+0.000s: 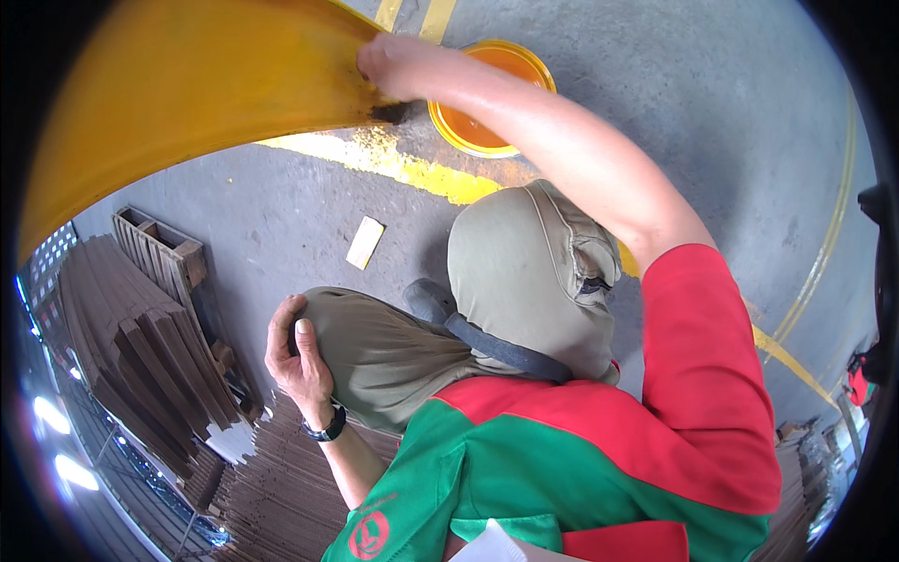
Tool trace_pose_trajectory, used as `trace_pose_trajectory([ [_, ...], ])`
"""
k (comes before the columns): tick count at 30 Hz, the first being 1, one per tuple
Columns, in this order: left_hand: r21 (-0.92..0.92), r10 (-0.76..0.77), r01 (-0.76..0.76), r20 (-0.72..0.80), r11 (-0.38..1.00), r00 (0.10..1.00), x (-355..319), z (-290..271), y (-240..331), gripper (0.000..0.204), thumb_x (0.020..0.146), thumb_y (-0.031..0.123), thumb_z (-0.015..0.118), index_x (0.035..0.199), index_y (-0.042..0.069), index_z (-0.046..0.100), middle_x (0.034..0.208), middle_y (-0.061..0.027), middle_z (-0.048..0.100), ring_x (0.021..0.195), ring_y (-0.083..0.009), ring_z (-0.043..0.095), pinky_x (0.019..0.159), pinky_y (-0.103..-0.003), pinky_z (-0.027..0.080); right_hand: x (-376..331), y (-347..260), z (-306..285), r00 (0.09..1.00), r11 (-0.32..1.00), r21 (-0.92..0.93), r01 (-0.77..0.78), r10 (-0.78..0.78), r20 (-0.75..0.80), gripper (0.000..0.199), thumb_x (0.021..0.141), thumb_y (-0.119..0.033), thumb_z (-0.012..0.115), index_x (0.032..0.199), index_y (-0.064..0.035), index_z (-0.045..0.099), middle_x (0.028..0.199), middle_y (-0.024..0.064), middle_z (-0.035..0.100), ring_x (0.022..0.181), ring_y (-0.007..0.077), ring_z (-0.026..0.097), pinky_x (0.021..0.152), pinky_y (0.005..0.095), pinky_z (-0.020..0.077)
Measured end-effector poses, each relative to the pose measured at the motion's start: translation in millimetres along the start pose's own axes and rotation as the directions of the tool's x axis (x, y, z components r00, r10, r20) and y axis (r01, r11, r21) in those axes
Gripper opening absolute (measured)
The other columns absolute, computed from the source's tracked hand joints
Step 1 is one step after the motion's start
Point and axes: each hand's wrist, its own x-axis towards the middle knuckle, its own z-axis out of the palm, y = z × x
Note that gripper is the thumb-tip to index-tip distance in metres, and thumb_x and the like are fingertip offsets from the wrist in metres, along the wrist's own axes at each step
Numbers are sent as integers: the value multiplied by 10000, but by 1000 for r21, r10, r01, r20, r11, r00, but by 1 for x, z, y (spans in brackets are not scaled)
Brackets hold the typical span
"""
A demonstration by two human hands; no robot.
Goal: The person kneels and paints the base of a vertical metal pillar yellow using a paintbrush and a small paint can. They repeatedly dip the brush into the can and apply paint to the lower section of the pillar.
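The right hand (391,64) presses a dark brush (391,112) against a curved yellow-painted surface (187,94), just beside a yellow paint bucket (487,117) on the grey floor (712,122). The left hand (298,361), wearing a black wristband (326,433), rests on the left knee (375,347). Stacked cardboard sheets (140,347) lie nearby.

The curved yellow surface (187,84) looks glossy and smooth with wet paint. The floor (712,122) is rough, matt grey concrete. The trousers (524,272) are matt olive cloth; stacked brown cardboard (140,337) looks dull.
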Motion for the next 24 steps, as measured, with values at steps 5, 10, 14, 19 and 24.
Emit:
trace_pose_trajectory([
  [5, 20, 41, -40, -6, 999, 999, 1, 0, -1, 350, 1045, 294, 687, 1223, -3, 734, 1186, -124, 753, 1179, -242, 666, 1080, -404, 479, -6, -4, 12, 993, 993, -103, 59, -48, 110, 242, 955, -48, 581, 1120, -28, 757, 1073, 215, 751, 972, 386, 740, 807, 457, 582],
  [10, 2, 22, -22, 3, 1000, 1000, -1, -2, -2, 354, 1045, 293, 689, 1229, -6, 731, 1191, -126, 752, 1183, -241, 665, 1084, -408, 479, -2, 0, 9, 1000, 1000, 10, 2, -2, 27, 252, 962, -53, 576, 1138, -37, 756, 1086, 207, 752, 996, 393, 736, 837, 468, 584],
  [14, -22, 25, -26, -6, 999, 1000, 0, 0, -1, 347, 1045, 285, 689, 1231, -6, 731, 1189, -127, 752, 1170, -237, 670, 1077, -402, 484, -1, -3, 16, 991, 984, -130, 124, -117, 62, 256, 930, -56, 582, 1114, -60, 759, 1110, 183, 760, 1008, 391, 736, 820, 476, 597],
  [19, -13, 34, -34, -10, 999, 999, -2, -1, -2, 353, 1045, 288, 691, 1237, -6, 728, 1194, -125, 751, 1168, -232, 671, 1072, -389, 491, 6, 11, 23, 997, 997, -9, 70, -70, 22, 242, 996, -160, 602, 1123, -37, 767, 1071, 202, 756, 990, 403, 724, 835, 450, 580],
  [24, -38, 47, -47, -11, 998, 999, -2, 0, -3, 362, 1051, 299, 683, 1238, -7, 728, 1187, -125, 755, 1170, -229, 669, 1073, -390, 489, 7, 1, 14, 993, 1000, 13, -15, 13, 115, 264, 992, -206, 612, 1121, -35, 767, 1034, 213, 758, 970, 402, 726, 845, 480, 568],
])
